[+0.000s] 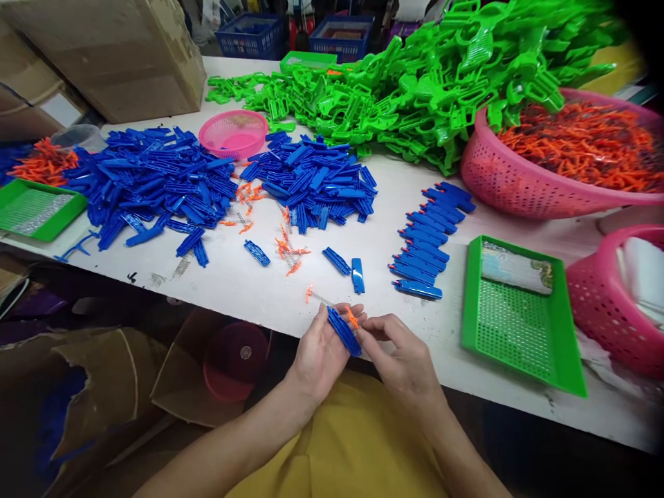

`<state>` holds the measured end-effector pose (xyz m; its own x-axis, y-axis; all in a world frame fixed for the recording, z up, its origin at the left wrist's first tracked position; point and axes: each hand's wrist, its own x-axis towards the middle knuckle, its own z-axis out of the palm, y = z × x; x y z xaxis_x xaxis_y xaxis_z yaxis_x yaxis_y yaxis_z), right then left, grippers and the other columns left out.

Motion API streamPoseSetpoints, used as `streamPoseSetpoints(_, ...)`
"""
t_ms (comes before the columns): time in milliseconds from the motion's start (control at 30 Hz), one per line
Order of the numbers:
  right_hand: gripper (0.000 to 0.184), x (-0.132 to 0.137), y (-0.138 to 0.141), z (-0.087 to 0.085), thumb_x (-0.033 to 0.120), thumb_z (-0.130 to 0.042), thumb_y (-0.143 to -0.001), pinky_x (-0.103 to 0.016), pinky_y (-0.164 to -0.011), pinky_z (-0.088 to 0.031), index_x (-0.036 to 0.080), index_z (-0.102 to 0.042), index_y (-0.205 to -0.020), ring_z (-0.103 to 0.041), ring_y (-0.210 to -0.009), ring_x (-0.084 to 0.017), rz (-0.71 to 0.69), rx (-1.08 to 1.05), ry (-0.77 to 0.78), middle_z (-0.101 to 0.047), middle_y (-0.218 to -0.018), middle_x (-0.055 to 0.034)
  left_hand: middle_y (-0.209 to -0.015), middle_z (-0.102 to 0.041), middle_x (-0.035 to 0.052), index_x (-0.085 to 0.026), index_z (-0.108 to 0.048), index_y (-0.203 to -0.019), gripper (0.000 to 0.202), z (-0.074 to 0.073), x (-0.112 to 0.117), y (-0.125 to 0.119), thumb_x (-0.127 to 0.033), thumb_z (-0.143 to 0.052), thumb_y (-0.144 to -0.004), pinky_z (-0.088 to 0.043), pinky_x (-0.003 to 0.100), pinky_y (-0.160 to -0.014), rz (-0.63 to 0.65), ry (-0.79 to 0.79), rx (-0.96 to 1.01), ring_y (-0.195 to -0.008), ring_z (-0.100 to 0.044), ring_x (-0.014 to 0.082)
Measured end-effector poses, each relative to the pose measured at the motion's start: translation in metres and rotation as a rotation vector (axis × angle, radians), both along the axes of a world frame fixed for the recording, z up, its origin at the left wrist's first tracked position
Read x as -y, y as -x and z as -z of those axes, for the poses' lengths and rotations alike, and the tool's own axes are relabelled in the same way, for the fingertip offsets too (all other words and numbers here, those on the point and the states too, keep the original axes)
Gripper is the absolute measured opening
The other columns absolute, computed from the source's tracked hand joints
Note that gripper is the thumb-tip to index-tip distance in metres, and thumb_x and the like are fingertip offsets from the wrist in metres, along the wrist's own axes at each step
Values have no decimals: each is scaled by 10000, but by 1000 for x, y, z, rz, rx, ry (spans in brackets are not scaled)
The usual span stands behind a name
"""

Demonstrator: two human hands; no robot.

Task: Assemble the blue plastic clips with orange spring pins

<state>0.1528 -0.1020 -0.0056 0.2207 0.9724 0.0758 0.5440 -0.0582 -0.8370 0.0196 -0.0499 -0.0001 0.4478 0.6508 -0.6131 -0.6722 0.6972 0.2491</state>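
A ribbed blue plastic shell (pixel 343 332) lies in my left hand (pixel 320 360), its fingers and thumb curled round it at the table's near edge. My right hand (pixel 402 353) pinches a small orange plastic part (pixel 352 317) against the shell's right side. Just beyond my left fingers rests another orange piece (pixel 310 294) with a metal spring. Two loose blue shells (pixel 337 261) lie a little farther off. To the right, a stacked row of blue pieces (pixel 419 253) shows orange tips at the left ends.
Two heaps of blue shells (pixel 160 180) cover the left and middle. Behind them are a pink basket (pixel 233 134) and a large pile of green toy-gun frames (pixel 363 97). A green tray (pixel 519 332) and a pink colander (pixel 498 176) of orange parts stand right.
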Motion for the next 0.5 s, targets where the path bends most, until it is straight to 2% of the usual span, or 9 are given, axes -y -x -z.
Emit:
streamPoseSetpoints(167, 112, -4, 18, 4, 303, -581, -919, -294, -732, -507, 225, -660, -901, -641, -812, -173, -16, -19, 0, -682, -876, -23, -1156, -693, 168, -122, -672, -945, 400, -1, 0, 0, -414, -406, -1007, -431, 437, -1071, -1, -26, 53, -1095, -651, 256)
streamPoseSetpoints(500, 132, -11, 21, 5, 327, -590, -903, -285, -684, -478, 230, -675, -875, -624, -762, -165, -42, -15, 105, -685, -867, -19, -1166, -699, 158, -127, -687, -967, 413, 4, -1, 3, -398, -379, -1018, -410, 447, -1091, -3, -72, 42, -1123, -638, 261)
